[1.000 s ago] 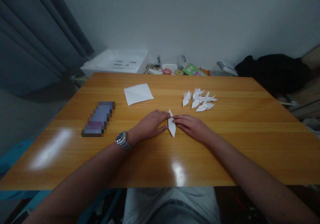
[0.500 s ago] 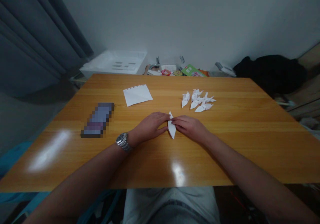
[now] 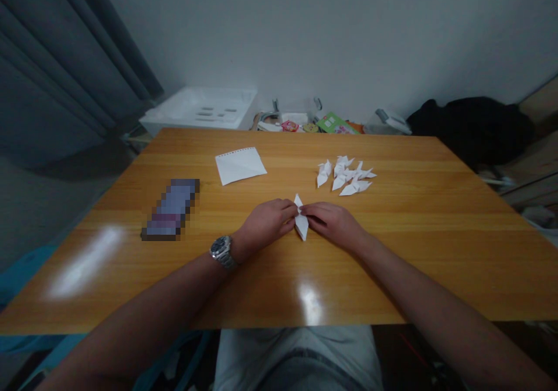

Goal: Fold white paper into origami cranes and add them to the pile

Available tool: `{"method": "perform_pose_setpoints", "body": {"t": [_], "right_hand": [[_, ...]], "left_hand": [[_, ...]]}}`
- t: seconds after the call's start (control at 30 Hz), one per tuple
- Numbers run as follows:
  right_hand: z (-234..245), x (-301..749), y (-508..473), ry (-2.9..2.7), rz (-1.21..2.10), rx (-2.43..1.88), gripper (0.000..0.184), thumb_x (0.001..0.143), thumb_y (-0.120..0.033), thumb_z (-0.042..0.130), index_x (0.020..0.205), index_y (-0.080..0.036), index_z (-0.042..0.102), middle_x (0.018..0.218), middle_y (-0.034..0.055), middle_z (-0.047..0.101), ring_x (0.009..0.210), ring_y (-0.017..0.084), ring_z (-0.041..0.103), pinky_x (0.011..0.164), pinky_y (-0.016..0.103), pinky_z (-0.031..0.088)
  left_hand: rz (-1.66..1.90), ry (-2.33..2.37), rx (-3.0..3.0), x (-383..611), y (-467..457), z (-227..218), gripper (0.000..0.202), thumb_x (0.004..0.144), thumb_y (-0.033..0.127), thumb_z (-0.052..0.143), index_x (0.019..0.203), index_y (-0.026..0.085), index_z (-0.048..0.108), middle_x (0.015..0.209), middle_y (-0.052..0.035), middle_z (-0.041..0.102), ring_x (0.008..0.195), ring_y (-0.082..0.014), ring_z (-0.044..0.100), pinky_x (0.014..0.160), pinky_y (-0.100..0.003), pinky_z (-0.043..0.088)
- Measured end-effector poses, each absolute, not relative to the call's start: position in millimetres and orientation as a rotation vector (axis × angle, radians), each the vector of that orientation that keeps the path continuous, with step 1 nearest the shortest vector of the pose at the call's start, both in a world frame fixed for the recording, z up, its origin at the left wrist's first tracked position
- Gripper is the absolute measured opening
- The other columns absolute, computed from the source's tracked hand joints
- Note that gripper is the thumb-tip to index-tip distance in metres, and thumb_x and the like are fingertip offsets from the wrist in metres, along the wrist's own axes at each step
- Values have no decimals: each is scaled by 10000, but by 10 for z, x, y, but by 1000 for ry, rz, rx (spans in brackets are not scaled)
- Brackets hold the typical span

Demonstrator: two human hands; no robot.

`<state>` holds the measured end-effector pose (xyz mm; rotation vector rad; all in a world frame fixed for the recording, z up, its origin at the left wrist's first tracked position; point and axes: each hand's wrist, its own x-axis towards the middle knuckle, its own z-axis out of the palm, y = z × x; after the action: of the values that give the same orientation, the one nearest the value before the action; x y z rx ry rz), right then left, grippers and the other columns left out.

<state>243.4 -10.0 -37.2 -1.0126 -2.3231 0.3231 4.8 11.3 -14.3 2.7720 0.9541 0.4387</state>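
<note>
A small folded piece of white paper (image 3: 301,226), pointed at both ends, is between my hands over the middle of the table. My left hand (image 3: 271,219), with a silver watch (image 3: 222,251) at its wrist, pinches the paper's left side near its middle. From the other side my right hand (image 3: 333,221) grips it with closed fingertips. Fingers cover part of the paper's middle. Beyond my right hand lie several folded white paper cranes (image 3: 349,177) in a loose group.
A white sheet with a perforated edge (image 3: 240,166) lies at the back left of the wooden table (image 3: 392,275). A blurred-out phone-like object (image 3: 171,210) is at the left. Behind the table stand a white plastic tray (image 3: 218,103) and a green booklet (image 3: 335,123).
My left hand has shifted slightly right and closed its fingers on the paper. The paper's lower half looks a little wider and turned. My right hand has barely moved.
</note>
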Motion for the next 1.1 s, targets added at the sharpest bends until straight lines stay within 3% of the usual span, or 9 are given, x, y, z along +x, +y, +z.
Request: {"method": "perform_pose_setpoints", "body": {"t": [0.53,0.9,1.1], "right_hand": [[-371,2423,-116,-2401,219,-1036,201,998,-258,589,1150,-198,704,1170,102,758,1055,253,723,918,400,587],[-332,2381,-84,-2270,410,-1056,144,998,-286,600,1088,-228,697,1131,75,755,1046,228,696,920,386,554],[-320,2349,-69,-2221,456,-1091,116,999,-244,580,1031,-208,686,1087,86,737,1026,232,671,919,392,531]], "left_hand": [[419,970,2747,43,117,-134,216,1034,320,515,1131,202,668,1136,-68,700,1035,-224,651,881,-327,515],[633,1008,2538,67,165,-216,117,988,274,595,1035,203,675,1060,-39,702,998,-203,649,887,-324,518],[673,1000,2529,95,184,-218,152,999,268,560,983,174,679,1160,-84,663,1071,-220,627,967,-361,512]]}}
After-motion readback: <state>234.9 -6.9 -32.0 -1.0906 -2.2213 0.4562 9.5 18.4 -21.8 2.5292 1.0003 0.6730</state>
